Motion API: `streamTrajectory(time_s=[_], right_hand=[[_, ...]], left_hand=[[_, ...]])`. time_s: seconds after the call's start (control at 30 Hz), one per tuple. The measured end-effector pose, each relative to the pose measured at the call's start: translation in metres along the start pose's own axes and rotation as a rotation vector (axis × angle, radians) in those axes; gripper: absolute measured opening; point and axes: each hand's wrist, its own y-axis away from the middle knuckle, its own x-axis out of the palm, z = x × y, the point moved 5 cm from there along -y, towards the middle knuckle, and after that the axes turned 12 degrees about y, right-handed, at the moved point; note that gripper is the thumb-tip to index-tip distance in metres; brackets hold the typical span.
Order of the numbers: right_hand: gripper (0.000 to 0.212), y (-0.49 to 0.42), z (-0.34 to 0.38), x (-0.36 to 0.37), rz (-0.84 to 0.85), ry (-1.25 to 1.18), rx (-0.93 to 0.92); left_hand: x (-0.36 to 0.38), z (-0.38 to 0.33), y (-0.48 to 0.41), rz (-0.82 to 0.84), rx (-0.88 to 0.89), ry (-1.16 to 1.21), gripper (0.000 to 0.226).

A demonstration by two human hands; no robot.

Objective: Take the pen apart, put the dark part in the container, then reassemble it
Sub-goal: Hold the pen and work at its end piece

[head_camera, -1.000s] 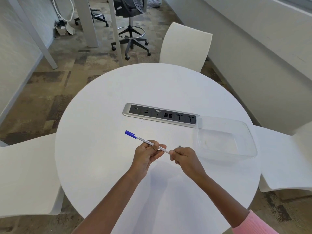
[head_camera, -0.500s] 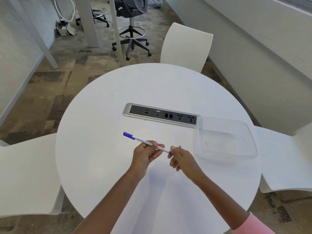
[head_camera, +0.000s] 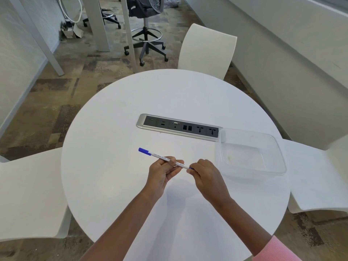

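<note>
Slim white pen with blue end cap [head_camera: 163, 157] pinched mid-barrel in left hand [head_camera: 162, 173] — right hand [head_camera: 205, 175] fingertips gripping its near blue end — clear rectangular plastic container [head_camera: 278, 151] just right.

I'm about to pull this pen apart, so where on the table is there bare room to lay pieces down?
Widest bare patch: the table left of the left hand and pen, on this side of the socket panel. Also bare: beyond the panel to the far edge. Tight: between the right hand and the clear container.

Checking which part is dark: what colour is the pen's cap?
Blue cap on the white plastic pen; head view.
</note>
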Motion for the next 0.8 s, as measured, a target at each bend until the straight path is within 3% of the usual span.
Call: streamTrajectory(time_s=[0.17,0.33,0.43,0.53,0.6,0.67,0.8], right_hand=[[0.027,0.0,-0.006,0.003,0.259,-0.42,0.332],[0.041,0.001,-0.013,0.013,0.414,-0.763,0.596],[0.039,0.01,-0.01,0.025,0.652,-1.211,0.892],[0.037,0.013,-0.005,0.028,0.691,-1.422,0.968],[0.041,0.012,-0.007,0.027,0.618,-1.28,0.903],[0.04,0.009,-0.009,0.019,0.475,-0.959,0.722],[0.007,0.007,-0.008,0.004,0.158,-0.283,0.251]], left_hand=[[0.003,-0.001,-0.001,0.031,0.01,-0.047,0.009],[0.003,0.0,-0.001,0.046,0.014,-0.072,0.011],[0.003,0.0,0.0,0.053,0.019,-0.093,0.012],[0.002,0.0,-0.002,0.052,0.024,-0.095,0.012],[0.001,-0.001,-0.003,0.043,0.027,-0.078,0.012],[0.0,-0.002,-0.003,0.027,0.027,-0.064,0.011],[-0.002,-0.002,-0.004,0.009,0.019,-0.042,0.01]])
